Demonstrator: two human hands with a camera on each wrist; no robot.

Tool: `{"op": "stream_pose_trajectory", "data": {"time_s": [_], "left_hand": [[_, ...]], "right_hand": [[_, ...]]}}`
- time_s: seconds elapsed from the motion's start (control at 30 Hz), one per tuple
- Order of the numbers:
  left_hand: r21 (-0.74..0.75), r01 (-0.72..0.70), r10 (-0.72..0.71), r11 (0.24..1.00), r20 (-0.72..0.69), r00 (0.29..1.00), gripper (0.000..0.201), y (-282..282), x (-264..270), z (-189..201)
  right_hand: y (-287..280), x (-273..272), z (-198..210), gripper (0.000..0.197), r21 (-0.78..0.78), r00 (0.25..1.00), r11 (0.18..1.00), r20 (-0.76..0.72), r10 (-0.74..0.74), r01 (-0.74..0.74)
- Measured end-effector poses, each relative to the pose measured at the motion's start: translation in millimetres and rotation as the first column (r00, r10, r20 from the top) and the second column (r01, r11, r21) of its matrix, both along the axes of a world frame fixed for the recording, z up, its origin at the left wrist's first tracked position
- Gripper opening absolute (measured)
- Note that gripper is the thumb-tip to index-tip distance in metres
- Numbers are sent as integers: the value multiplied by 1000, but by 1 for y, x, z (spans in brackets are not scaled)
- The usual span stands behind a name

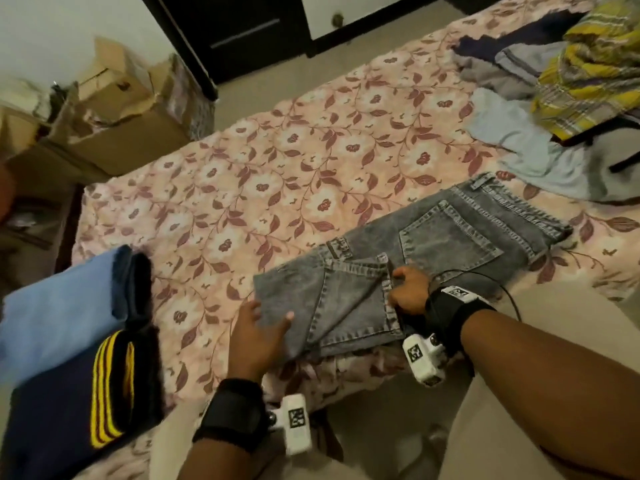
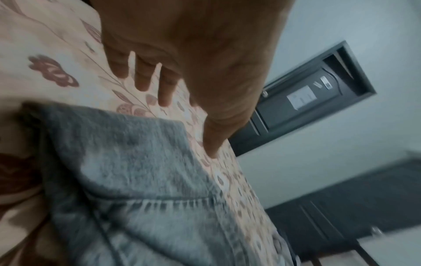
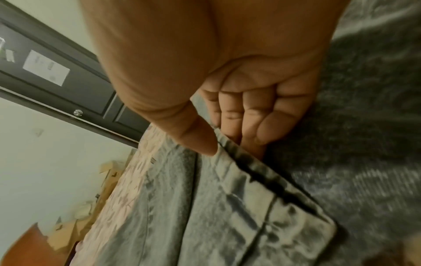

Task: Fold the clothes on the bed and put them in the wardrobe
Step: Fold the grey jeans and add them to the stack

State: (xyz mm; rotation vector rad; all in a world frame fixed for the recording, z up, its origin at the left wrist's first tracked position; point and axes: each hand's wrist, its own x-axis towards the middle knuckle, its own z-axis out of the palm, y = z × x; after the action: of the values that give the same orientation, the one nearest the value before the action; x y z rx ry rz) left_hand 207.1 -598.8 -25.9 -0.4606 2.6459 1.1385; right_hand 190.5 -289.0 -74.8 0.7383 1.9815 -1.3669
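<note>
Grey jeans [image 1: 450, 244] lie partly folded near the front edge of the floral bed [image 1: 277, 150], back pocket up, with one leg folded over. My right hand [image 1: 403, 285] pinches the hem of that folded leg; in the right wrist view the thumb of my right hand [image 3: 230, 144] sits on the jeans [image 3: 205, 207] and the fingers curl behind the hem. My left hand [image 1: 258, 327] is at the fold's left corner, thumb over the denim. In the left wrist view my left hand [image 2: 196, 124] has straight, spread fingers above the sheet, beside the jeans [image 2: 136, 171].
Folded clothes, a light blue one [image 1: 59, 306] and a navy one with yellow stripes [image 1: 69, 403], sit at the bed's left front. A pile of unfolded clothes [image 1: 571, 81] lies at the far right. Cardboard boxes [image 1: 114, 109] stand left of the bed, a dark door [image 1: 242, 29] beyond.
</note>
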Motion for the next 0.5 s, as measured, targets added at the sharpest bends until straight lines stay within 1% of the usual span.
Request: {"op": "stream_pose_trajectory", "data": {"time_s": [0.03, 0.07, 0.1, 0.13, 0.17, 0.2, 0.23, 0.3, 0.33, 0.37, 0.4, 0.43, 0.47, 0.5], "left_hand": [[-36, 91, -92, 995, -14, 996, 77, 11, 3, -1], [-50, 159, -159, 986, 1, 987, 75, 21, 6, -1], [-19, 191, -190, 981, 59, 980, 78, 28, 8, -4], [68, 202, -209, 977, 130, 969, 82, 36, 10, -6], [175, 206, -238, 963, 189, 953, 83, 42, 11, -7], [249, 211, -267, 945, 215, 939, 81, 47, 11, -9], [271, 240, -299, 932, 203, 932, 74, 50, 8, -13], [321, 302, -366, 898, 161, 917, 49, 55, 3, -15], [395, 298, -377, 869, 140, 916, 36, 58, 0, -16], [446, 299, -391, 843, 128, 912, 33, 60, -3, -17], [455, 311, -399, 835, 110, 910, 40, 62, -8, -20], [416, 334, -408, 846, 101, 907, 49, 63, -11, -22], [391, 358, -424, 848, 94, 901, 54, 64, -14, -27], [376, 387, -453, 842, 103, 886, 55, 65, -16, -29]], "right_hand": [[-3, 1, 4, 18, -6, 1000, 1000, -1, -10, 10], [-3, 1, 6, 11, -4, 1000, 1000, 7, -21, 21], [-4, 1, 10, 7, 43, 999, 998, -23, 48, -47], [-8, -2, 12, 11, 34, 995, 999, -94, 11, -8], [-14, -4, 17, 18, -49, 990, 995, -103, -96, 91], [-16, -6, 13, 24, -56, 978, 989, -147, -145, 138], [-16, -10, 6, 33, -46, 967, 975, -128, -220, 216], [-15, -15, -3, 53, 14, 972, 978, -118, -203, 206], [-15, -14, 1, 64, 43, 972, 977, -120, -204, 211], [-15, -15, 2, 77, 37, 969, 973, -106, -225, 230], [-13, -16, -1, 89, 43, 970, 972, -95, -224, 229], [-11, -17, 0, 99, 45, 972, 973, -82, -221, 225], [-7, -18, -8, 106, 47, 975, 976, -78, -209, 213], [-5, -19, -10, 106, 61, 979, 980, -88, -184, 190]]}}
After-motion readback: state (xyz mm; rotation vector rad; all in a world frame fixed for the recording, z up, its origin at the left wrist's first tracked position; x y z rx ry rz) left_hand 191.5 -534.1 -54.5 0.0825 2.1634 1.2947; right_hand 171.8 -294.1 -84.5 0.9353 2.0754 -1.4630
